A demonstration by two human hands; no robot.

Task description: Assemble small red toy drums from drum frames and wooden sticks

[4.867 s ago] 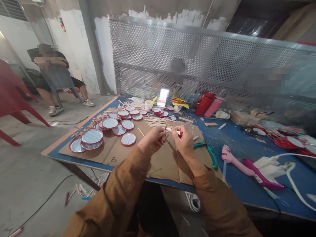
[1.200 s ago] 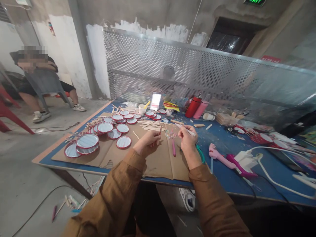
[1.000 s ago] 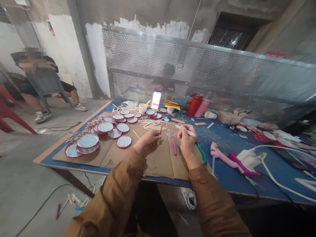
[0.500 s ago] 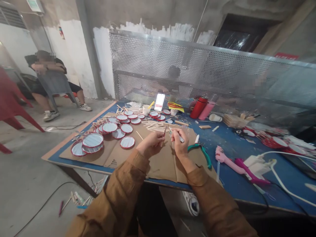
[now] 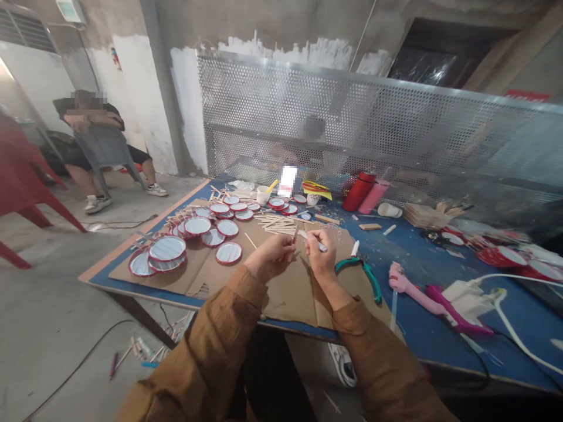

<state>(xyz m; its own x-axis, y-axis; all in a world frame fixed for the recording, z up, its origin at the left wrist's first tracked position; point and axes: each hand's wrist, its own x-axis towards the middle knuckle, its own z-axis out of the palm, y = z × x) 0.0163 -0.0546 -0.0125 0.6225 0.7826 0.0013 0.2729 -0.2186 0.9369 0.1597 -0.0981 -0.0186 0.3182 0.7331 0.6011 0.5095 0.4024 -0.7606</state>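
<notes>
My left hand [image 5: 273,255] is closed in a pinch on a small wooden stick [image 5: 295,234] that looks reddish and points upward. Close beside it, my right hand [image 5: 321,253] grips a white marker pen [image 5: 324,247], its tip end angled toward the stick. Whether pen and stick touch I cannot tell. Both hands are above a flattened cardboard sheet [image 5: 285,296]. Behind them lies a pile of pale wooden sticks [image 5: 277,224]. Left of my hands are several round, red-rimmed discs with pale faces, one lying apart [image 5: 229,252].
Teal-handled pliers [image 5: 372,280], a white pen cap [image 5: 355,248] and a pink glue gun [image 5: 413,293] lie to the right. Red [image 5: 358,191] and pink bottles [image 5: 375,196] lean near the perforated metal screen [image 5: 264,117]. A phone [image 5: 287,180] stands at the back. One person [image 5: 94,123] sits far left.
The view has turned slightly left, so the table's things appear a little further right. My hands keep nearly the same pose, with the stick and marker still held.
</notes>
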